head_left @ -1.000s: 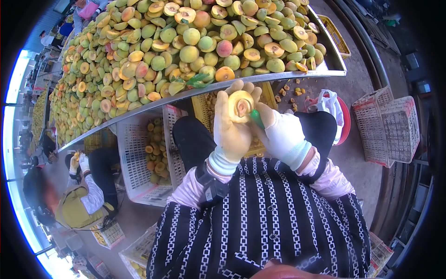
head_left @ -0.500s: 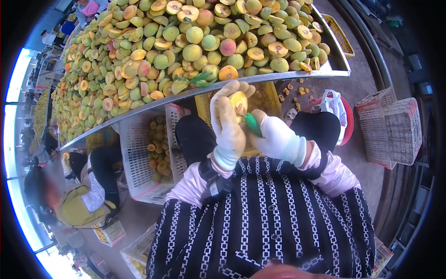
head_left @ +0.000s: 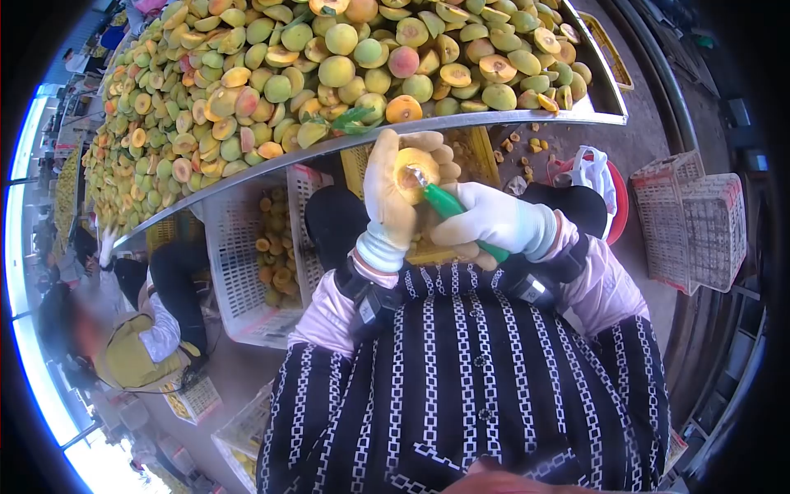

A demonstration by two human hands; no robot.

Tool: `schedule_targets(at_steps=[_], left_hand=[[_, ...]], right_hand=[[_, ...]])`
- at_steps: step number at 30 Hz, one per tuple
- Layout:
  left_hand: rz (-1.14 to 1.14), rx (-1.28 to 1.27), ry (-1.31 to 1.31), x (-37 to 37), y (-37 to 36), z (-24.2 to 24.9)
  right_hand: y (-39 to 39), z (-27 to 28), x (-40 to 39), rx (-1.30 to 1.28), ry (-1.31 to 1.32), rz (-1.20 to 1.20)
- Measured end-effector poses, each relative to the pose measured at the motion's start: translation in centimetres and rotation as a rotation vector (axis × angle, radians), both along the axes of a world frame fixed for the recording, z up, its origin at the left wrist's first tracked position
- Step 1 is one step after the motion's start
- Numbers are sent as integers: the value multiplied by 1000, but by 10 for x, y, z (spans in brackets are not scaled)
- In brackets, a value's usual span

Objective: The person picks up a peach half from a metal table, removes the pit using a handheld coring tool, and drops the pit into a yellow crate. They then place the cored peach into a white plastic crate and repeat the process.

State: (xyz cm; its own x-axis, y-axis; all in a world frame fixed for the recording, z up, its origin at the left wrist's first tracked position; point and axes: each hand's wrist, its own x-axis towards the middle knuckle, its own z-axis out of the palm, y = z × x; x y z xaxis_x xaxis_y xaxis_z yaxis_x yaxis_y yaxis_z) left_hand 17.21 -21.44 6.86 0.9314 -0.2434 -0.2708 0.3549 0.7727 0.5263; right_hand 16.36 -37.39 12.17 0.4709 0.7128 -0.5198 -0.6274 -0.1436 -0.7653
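My left hand [head_left: 385,185], in a cream-and-white glove, is closed around a yellow peach half [head_left: 403,183] with its cut face turned up towards me. My gloved right hand [head_left: 498,221] grips a pitting spoon [head_left: 444,202] by its green handle. The metal tip of the spoon rests in the hollow at the centre of the cut face. Both hands are in front of my chest, just below the metal edge of a sorting table [head_left: 346,142]. Piled on that table are many peaches [head_left: 336,72], mostly halved, green to yellow with some red blush.
Below the table stand a white crate [head_left: 239,272] holding peach halves and a yellow crate [head_left: 477,156]. To the right are a red bucket [head_left: 619,202] with a white bag and stacked white crates [head_left: 699,222]. Another person [head_left: 136,354] sits at the left.
The peach half has turned more face-up in my left hand. My right hand has shifted slightly right, and more of the spoon's green handle and metal tip shows. The view moved slightly.
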Motion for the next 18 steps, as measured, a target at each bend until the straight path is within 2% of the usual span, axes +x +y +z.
schedule_targets(at_steps=[2, 4, 7, 9, 11, 13, 15, 17, 18], left_hand=[[-38, 43, -72, 0, 1, -2], [-75, -243, -103, 7, 0, -7], [-97, -246, -107, 8, -1, -10], [-82, -158, -96, 10, -5, -7], [-143, -88, -9, 14, -7, -3], [-167, -39, 70, 16, -8, -1], [-214, -95, 130, 16, -10, -4], [-198, -84, 112, 13, -16, -4], [-191, -208, 52, 12, -17, -11]], right_hand=[[-3, -2, 0, 129, 111, 21], [-2, -9, 3, 207, 142, -2], [-4, -25, -2, 334, 251, -46], [-5, -31, -4, 525, 379, -94], [-5, -32, -6, 535, 383, -109], [-4, -28, -5, 248, 137, -61], [-7, -32, -9, 264, 133, -55], [-12, -40, -11, 491, 320, -87], [-12, -42, -14, 553, 355, -120]])
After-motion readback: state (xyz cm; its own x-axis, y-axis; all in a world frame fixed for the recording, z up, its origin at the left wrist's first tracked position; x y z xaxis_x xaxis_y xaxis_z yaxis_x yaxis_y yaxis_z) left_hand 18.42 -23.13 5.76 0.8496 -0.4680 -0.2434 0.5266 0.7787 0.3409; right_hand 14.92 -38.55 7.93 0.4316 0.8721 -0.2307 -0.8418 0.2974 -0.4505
